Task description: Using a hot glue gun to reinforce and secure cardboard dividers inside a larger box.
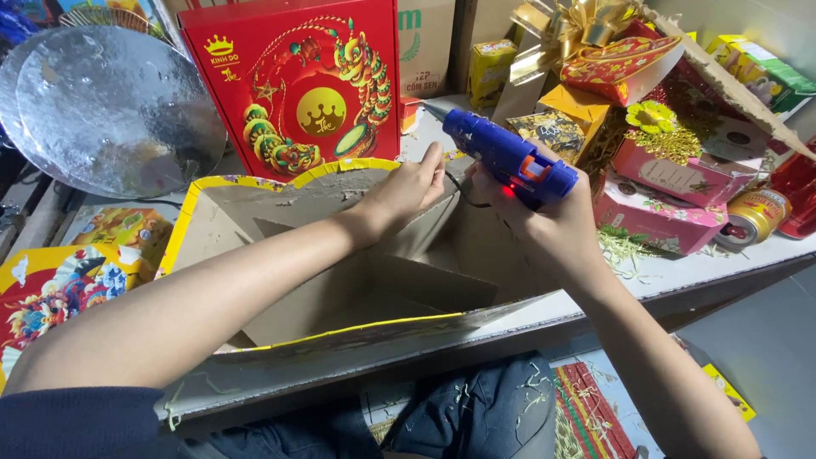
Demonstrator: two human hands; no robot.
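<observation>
While the left hand presses the box's far wall, the right hand grips a glue gun.

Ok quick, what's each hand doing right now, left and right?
Left hand: fingers pressed on the far rim of the open cardboard box, not gripping.
Right hand: closed around the blue glue gun.

We see bare forearms, a dark navy sleeve at the near left, and dark blue jeans flecked with paper shreds.
</observation>
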